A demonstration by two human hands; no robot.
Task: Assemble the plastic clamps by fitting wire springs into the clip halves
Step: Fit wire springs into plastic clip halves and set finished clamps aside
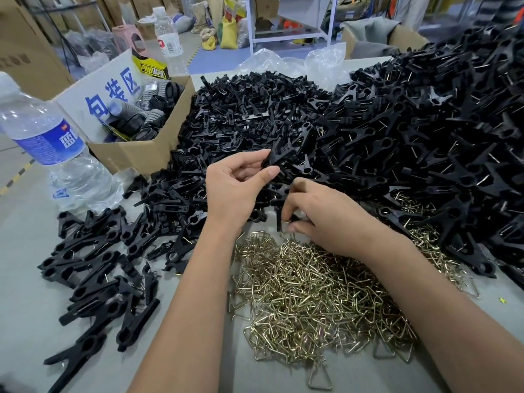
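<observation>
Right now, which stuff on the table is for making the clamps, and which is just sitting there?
For the job:
- left hand pinching a black clip half
- right hand gripping another clip piece
- wire springs
- clip halves pile
- finished clamps

Just lying about:
- water bottle
- cardboard box
- plastic bag

A single head-worn wide-angle view looks forward and steeply down from the person's own position onto the worktop [34, 285], close enough that both forearms enter from the bottom edge. The heap of wire springs [312, 302] lies nearest; farther up, the view reaches a white shelving frame [286, 35] and the floor beyond.
</observation>
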